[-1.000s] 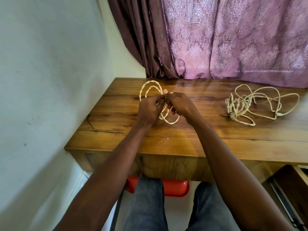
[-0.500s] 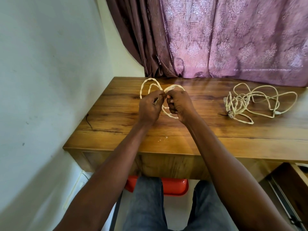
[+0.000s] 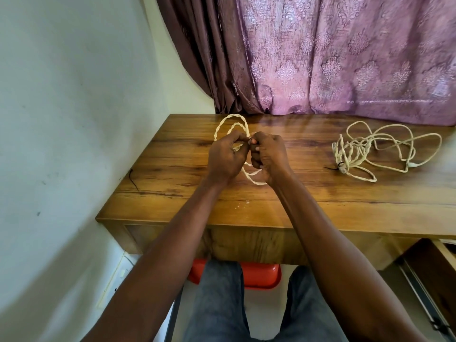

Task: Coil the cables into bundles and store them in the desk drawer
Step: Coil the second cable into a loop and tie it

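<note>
Left hand (image 3: 225,156): raised over the desk's back-left part, fingers curled round the middle of the coiled cable (image 3: 230,125), knuckles toward the camera.
Right hand (image 3: 269,156): just beside the left, fingertips touching it, fingers curled and pinching the same coil near its waist; what lies between the pinching tips too small to tell.
Coiled cable: cream, twisted; two loops standing out above the left-hand fingers toward the desk's back edge, another loop hanging below and between the two hands, toward the front edge.
Second cable (image 3: 385,149): loose cream tangle lying on the desk's right part, well apart from both hands, partly bunched at its left end with a dark tie.
Desk (image 3: 172,193): wooden top, left edge against the wall.
Drawer (image 3: 434,270): pulled out below the desk's front-right corner, inside not visible.
Curtain (image 3: 345,58): purple, patterned, hanging behind the back edge.
</note>
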A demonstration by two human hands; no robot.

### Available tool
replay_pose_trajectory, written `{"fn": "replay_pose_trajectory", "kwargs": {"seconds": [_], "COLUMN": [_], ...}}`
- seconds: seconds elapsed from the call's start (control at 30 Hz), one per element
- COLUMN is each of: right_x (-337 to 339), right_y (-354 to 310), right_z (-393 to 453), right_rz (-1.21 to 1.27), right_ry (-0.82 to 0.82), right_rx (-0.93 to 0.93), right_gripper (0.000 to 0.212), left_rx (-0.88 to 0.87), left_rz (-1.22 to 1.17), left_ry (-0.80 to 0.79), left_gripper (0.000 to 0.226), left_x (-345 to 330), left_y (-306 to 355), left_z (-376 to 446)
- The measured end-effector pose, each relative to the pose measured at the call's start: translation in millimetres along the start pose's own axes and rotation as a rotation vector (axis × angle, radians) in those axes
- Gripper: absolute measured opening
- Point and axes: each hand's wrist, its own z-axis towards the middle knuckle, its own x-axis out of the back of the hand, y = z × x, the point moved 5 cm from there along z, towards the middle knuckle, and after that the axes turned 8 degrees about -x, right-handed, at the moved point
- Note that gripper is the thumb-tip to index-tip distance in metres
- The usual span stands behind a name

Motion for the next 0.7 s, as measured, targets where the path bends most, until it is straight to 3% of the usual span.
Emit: {"fn": "replay_pose_trajectory", "kwargs": {"seconds": [0.13,0.27,0.37,0.4,0.47,0.53,0.63,0.7], "right_x": [6.4,21.2,32.0,33.8,41.6,49.0,53.3,53.6], "right_y": [-5.5,-27.7,-36.0,-34.3,-25.1,-17.9,-7.9,-3.1], "right_z": [-4.4,-2.8,-2.8,0.5,19.4,30.3,33.9,34.6], "right_rz": [-0.069,-0.496,-0.590,-0.665,-0.866,-0.869,-0.465,-0.309], "right_ry": [-0.016,0.135,0.230,0.251,0.252,0.171,-0.130,-0.298], "right_rx": [0.065,0.417,0.666,0.679,0.549,0.298,0.017,-0.066], "right_gripper": [0.030,0.030,0.025,0.036,0.079,0.105,0.092,0.082], "left_rx": [0.037,0.340,0.528,0.589,0.723,0.845,0.912,0.956], "left_rz": [-0.026,-0.324,-0.505,-0.564,-0.780,-0.986,-1.086,-1.170], "left_ry": [-0.124,-0.200,-0.203,-0.199,-0.159,-0.091,-0.051,-0.035], "left_gripper": [0.024,0.028,0.020,0.017,0.011,0.014,0.017,0.017], "left_x": [-8.3,-15.2,-19.4,-20.9,-26.1,-31.2,-38.5,-47.8], "left_y": [0.6,-14.3,-29.4,-32.4,-32.2,-28.7,-25.2,-22.4], "left_z": [-0.4,6.5,10.4,10.3,8.9,8.6,7.4,5.4]}}
